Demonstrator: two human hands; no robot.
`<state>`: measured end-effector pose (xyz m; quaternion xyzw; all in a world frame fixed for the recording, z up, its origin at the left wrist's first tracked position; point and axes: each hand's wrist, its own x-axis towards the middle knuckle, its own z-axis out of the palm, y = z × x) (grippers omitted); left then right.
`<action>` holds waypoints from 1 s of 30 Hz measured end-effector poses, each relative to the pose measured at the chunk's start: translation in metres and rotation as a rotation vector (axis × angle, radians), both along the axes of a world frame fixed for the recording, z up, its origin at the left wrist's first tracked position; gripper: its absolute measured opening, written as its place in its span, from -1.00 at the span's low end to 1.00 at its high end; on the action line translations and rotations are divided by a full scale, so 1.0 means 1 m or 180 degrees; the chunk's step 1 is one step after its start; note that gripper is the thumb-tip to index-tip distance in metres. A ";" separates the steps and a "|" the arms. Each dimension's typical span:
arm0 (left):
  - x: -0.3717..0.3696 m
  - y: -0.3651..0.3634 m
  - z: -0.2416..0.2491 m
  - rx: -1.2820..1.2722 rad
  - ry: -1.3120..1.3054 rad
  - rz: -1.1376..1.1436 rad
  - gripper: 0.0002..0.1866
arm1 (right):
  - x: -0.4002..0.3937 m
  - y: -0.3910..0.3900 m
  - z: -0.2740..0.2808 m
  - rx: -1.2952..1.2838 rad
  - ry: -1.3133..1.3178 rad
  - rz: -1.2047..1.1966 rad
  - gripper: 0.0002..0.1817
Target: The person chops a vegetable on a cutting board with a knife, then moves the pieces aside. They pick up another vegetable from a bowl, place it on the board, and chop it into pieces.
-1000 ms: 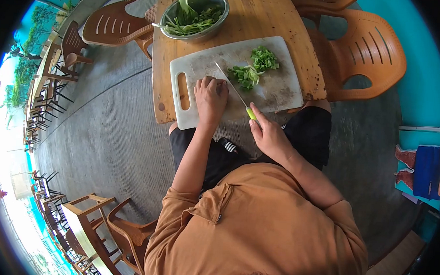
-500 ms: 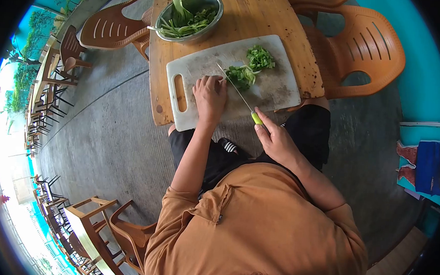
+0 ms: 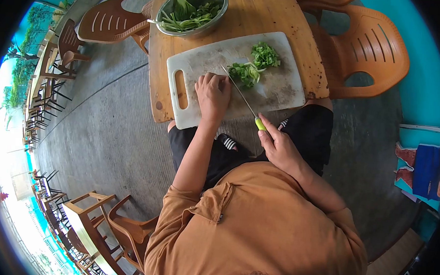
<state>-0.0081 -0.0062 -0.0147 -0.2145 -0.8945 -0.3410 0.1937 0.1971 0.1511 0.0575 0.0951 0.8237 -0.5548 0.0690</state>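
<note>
My right hand (image 3: 277, 146) is wrapped round the green handle of a knife (image 3: 242, 95), whose blade points up and left across the white cutting board (image 3: 204, 58). Beside the blade's tip, my left hand (image 3: 213, 94) rests on the board with its fingers curled; what they hold, if anything, is hidden. Chopped greens (image 3: 246, 73) lie just right of the blade, and a second pile of chopped leaves (image 3: 266, 54) sits farther up and right. A metal bowl (image 3: 219, 20) of leafy greens with pale stalks (image 3: 184, 22) stands beyond the board.
The board lies at the near edge of a wooden table (image 3: 158, 93). Orange-brown chairs stand at the right (image 3: 373, 51) and upper left (image 3: 104, 22). Another chair (image 3: 132, 227) is at the lower left. More tables and chairs line the far left.
My right hand has moved slightly down and right with the knife. The bowl and board appear slightly higher in view. My left hand stays curled on the board.
</note>
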 end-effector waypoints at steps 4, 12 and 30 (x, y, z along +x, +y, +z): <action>0.000 -0.001 0.001 -0.0014 0.0011 -0.0065 -0.91 | -0.001 -0.004 -0.006 0.0104 0.0080 -0.0036 -0.41; 0.002 -0.005 0.006 -0.0084 -0.0009 -0.0153 -0.88 | -0.029 -0.013 -0.020 0.0355 0.0598 -0.0101 -0.42; 0.000 -0.009 0.006 0.0124 -0.0175 -0.0181 -0.86 | -0.010 0.003 -0.024 0.0296 0.1020 -0.0151 -0.44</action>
